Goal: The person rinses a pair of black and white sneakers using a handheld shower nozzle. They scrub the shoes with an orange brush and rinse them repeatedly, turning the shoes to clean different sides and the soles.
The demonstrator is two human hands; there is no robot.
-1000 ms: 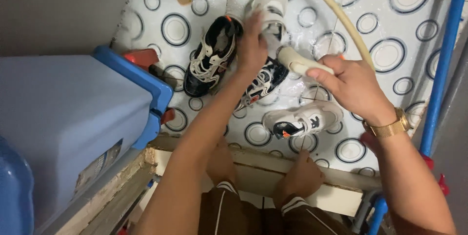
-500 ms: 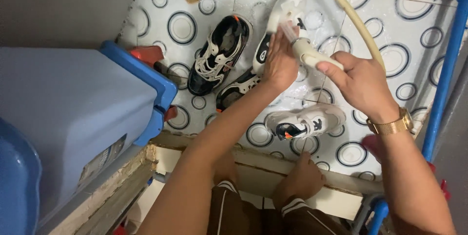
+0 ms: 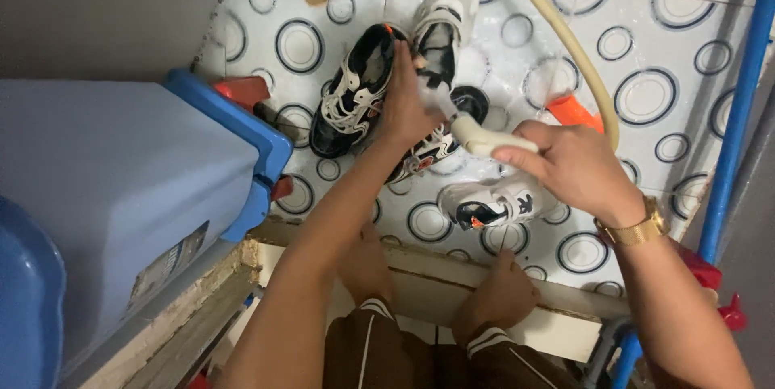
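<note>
Head view: person crouched over wet tiled floor.
Right hand (image 3: 577,169): clenched round sprayer (image 3: 484,137), nozzle aimed left.
Left hand (image 3: 408,102): fingers spread, pressing on white shoe (image 3: 442,26); grip unclear.
White shoe: far of both hands, long axis near-to-far; left hand nearer.
Black shoe (image 3: 351,90): left, beside it.
Hose (image 3: 569,42): runs far.
Bin (image 3: 121,187): left.
</note>
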